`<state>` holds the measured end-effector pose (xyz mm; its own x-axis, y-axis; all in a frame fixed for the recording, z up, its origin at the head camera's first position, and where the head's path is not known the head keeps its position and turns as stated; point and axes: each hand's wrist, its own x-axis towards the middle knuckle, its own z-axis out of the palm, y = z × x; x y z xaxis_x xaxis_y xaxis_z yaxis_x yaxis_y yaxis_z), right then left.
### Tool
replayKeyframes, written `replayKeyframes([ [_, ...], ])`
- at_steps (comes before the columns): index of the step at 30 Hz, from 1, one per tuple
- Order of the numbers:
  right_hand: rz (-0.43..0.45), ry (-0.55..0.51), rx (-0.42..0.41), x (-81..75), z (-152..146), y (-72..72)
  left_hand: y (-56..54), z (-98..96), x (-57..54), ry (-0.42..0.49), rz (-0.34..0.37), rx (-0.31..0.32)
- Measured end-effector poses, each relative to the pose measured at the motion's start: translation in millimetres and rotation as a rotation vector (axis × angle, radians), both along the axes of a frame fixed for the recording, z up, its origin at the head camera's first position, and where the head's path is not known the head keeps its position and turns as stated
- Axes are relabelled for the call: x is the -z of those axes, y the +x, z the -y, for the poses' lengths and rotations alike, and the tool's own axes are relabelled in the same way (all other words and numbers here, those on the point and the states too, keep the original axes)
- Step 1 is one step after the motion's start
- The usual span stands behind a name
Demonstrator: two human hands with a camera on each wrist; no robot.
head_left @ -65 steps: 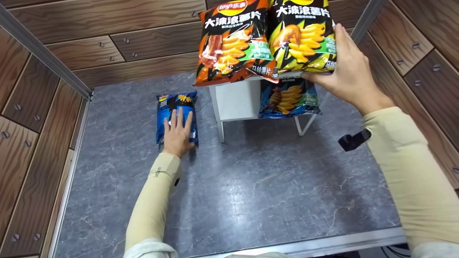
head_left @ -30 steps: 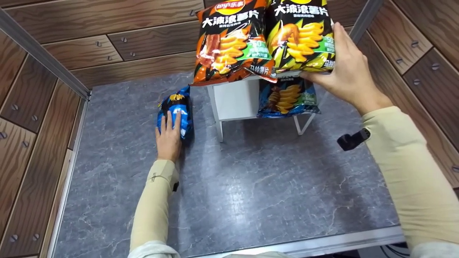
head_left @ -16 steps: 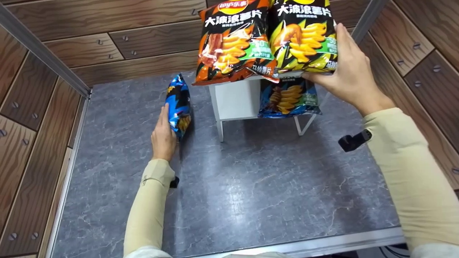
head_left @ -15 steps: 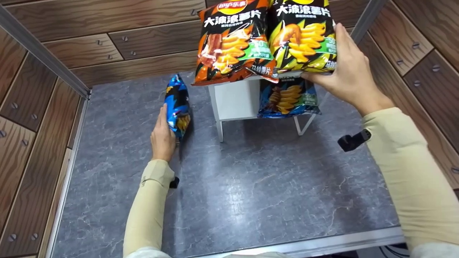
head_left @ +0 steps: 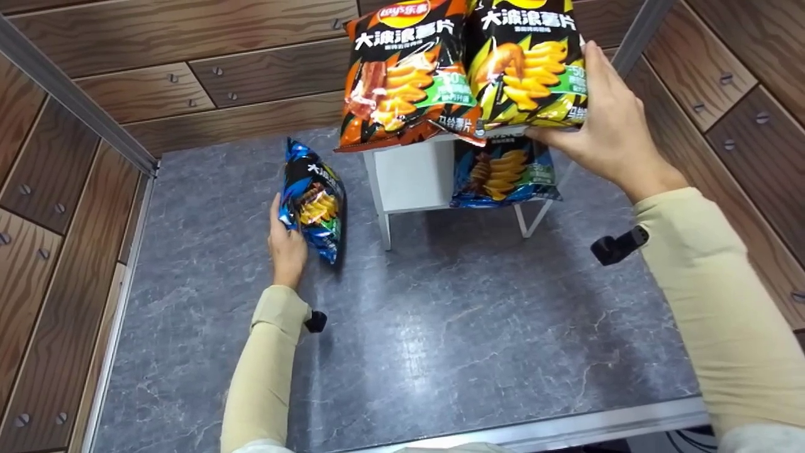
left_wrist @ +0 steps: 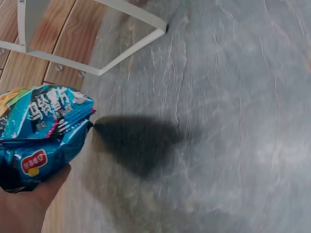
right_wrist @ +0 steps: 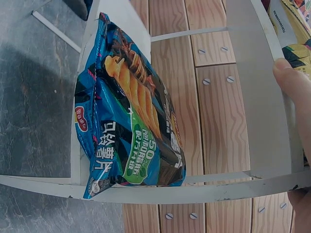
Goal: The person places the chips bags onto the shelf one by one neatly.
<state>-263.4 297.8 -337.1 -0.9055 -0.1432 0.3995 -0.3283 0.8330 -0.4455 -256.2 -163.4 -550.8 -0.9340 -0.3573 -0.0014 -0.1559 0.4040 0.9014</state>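
Observation:
In my left hand (head_left: 288, 250) is a blue bag of chips (head_left: 319, 209), held by its left side. It stands tilted on the grey surface, its printed front turned up and rightward. My left thumb shows against the bag's blue wrapper (left_wrist: 46, 145) in the left wrist view; the fingers are mostly hidden. My right hand (head_left: 613, 129) grips the right corner of the white rack (head_left: 412, 176), thumb at the top board's front edge. Its fingers lie along the right side of a yellow bag of chips (head_left: 528, 69); their tips are partly hidden.
An orange bag of chips (head_left: 402, 82) stands beside the yellow one on the rack's top. Another blue bag of chips (right_wrist: 129, 111) sits on the lower shelf, at its right. Wood-patterned walls (head_left: 69, 264) enclose the grey surface (head_left: 440, 327) at the sides and back.
The blue bag has turned from lying back-side up, through standing on edge, to showing its front. My left hand has gone from flat on it to holding its left side. The right hand stays put.

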Motion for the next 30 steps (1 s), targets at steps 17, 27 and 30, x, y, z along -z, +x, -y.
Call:
replayKeyframes([
  [17, -0.006, 0.006, -0.006, -2.1, -1, 1.3, 23.9, 13.0, 21.1, -0.116, 0.003, 0.082],
  [27, -0.001, 0.006, -0.008, 1.1, 0, -0.5, 10.0, 10.5, 14.1, -0.784, -0.165, 0.414],
  [30, -0.002, 0.001, -0.006, 1.5, 0, -0.1, 4.0, 8.7, 11.9, -0.903, -0.108, 0.503],
])
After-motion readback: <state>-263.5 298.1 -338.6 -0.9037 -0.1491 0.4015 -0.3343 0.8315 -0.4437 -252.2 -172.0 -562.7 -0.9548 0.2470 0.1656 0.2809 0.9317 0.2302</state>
